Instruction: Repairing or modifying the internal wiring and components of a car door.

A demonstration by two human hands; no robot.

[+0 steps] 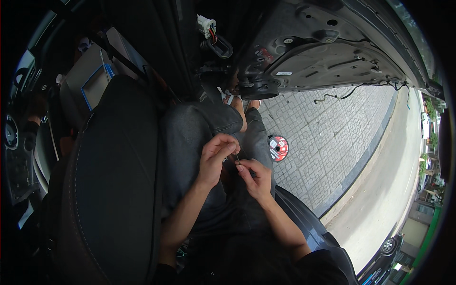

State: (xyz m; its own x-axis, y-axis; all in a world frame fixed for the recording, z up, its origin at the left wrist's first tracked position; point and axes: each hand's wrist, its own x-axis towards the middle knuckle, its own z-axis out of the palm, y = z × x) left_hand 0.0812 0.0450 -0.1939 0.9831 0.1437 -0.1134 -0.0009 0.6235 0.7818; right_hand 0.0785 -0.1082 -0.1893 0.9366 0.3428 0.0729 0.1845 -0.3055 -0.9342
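Note:
My left hand [217,159] is in front of my lap, its thumb and fingertips pinched together. Just below it to the right, my right hand [256,179] is closed in a pinch as well. A thin dark strand [238,157], wire-like, runs the short way between the two sets of fingertips. Its ends are hidden in the fingers, and it is too small to tell its exact kind. Both hands are over my legs in dark grey trousers [183,142].
An open car door [327,64] with its inner panel bare stands ahead to the right, a cable [335,96] dangling from it. A white connector [206,26] with wires is at the top. A red-and-white spool [279,148] lies on the paving [308,128]. A black seat [116,180] is on the left.

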